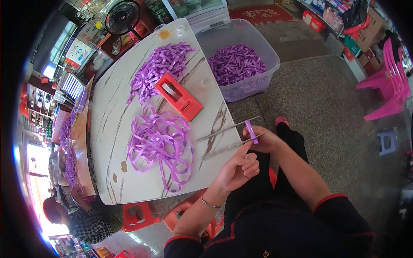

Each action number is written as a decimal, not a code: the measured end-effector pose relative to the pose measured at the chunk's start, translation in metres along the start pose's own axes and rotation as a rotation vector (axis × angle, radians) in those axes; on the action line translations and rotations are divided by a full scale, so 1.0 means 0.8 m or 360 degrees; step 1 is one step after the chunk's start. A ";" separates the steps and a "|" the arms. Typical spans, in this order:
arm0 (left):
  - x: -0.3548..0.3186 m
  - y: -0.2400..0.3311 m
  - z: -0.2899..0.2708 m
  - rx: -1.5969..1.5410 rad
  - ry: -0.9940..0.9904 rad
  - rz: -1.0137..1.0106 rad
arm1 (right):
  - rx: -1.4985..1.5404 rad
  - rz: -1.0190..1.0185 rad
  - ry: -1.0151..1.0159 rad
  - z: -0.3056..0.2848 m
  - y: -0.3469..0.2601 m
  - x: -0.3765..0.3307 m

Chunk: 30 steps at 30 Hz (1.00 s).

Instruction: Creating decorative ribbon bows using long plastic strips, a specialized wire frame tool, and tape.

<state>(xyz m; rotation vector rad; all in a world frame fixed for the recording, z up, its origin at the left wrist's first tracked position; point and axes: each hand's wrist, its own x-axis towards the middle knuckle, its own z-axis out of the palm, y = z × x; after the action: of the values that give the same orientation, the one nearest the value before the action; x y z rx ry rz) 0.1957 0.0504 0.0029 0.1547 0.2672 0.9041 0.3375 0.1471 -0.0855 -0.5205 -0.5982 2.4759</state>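
Two thin metal rods stick out past the table's right edge, and a short purple ribbon strip lies across them near their ends. My right hand is closed at the strip, its fingers partly hidden behind it. My left hand has the index finger stretched up to the strip's lower end, while the other fingers curl into the palm with nothing visible in them. Left of the rods, a loose tangle of long purple ribbon lies on the table. Beyond it sits a red tape dispenser.
A heap of short purple strips covers the far part of the marbled white table. Beside the table stands a clear plastic bin filled with more strips. Red stools are below the near edge. Another person is at the lower left.
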 end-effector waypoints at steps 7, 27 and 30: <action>-0.001 -0.002 -0.004 -0.0028 -0.0032 0.0032 | -0.1403 -0.0180 0.0867 0.085 -0.059 -0.052; 0.000 -0.001 -0.002 -0.0024 -0.0040 -0.0008 | -0.0323 0.0188 0.0077 -0.018 -0.031 -0.010; 0.000 -0.001 -0.002 -0.0048 -0.0027 -0.0005 | 0.0247 0.0063 -0.0224 -0.026 0.014 0.007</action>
<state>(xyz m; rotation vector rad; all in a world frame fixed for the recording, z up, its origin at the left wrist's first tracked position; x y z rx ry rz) 0.1959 0.0500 0.0009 0.1344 0.2378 0.9029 0.3384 0.1478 -0.1095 -0.3023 -0.4485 2.5857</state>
